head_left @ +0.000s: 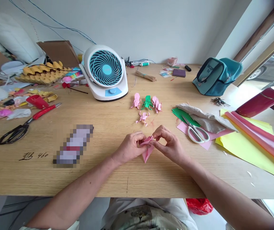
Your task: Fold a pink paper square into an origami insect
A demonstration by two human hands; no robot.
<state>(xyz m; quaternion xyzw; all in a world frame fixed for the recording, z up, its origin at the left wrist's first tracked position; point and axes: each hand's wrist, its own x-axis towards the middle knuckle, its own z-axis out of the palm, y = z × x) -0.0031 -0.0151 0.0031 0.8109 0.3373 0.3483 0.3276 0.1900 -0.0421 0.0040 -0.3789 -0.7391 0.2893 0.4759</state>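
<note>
A folded piece of pink paper point(147, 154) is held between both hands above the table's front half, its pointed end facing me. My left hand point(131, 145) pinches its left side, fingers closed. On the right side, my right hand point(167, 142) grips the paper's upper edge between thumb and fingers. Just beyond the hands lies a small pink origami figure point(143, 118) with thin curled legs. Behind it stand a green origami figure point(147, 102) and two more pink ones, one at its left point(136, 100) and one at its right point(156, 103).
White-handled scissors point(197, 133) lie on pink and green paper beside a grey cloth point(206, 117). Yellow sheets point(254, 150) and a red bottle point(262, 101) are at right. A fan point(107, 72), a blurred phone-like object point(73, 145) and black-handled pruners point(19, 131) stand or lie at left.
</note>
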